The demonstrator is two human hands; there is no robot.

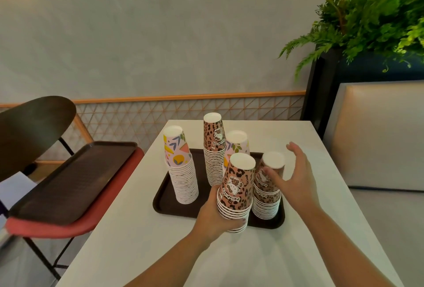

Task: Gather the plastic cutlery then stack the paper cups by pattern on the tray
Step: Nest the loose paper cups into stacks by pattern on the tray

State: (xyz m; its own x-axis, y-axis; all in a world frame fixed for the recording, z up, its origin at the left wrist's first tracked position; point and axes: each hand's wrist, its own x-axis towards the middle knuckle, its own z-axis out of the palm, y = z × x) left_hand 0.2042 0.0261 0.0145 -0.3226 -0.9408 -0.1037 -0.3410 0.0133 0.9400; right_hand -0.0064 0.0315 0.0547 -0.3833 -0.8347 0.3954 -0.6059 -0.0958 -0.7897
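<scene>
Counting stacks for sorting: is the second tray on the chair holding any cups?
No, the tray on the chair shows only its bare dark surface.

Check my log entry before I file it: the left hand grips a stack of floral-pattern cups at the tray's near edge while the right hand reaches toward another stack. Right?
Not quite. The head view shows the left hand gripping a leopard-print stack, not floral, at the tray near edge. The right hand does reach toward another stack.

A white table (286, 240) carries a dark brown tray (174, 205) near its far end.
</scene>
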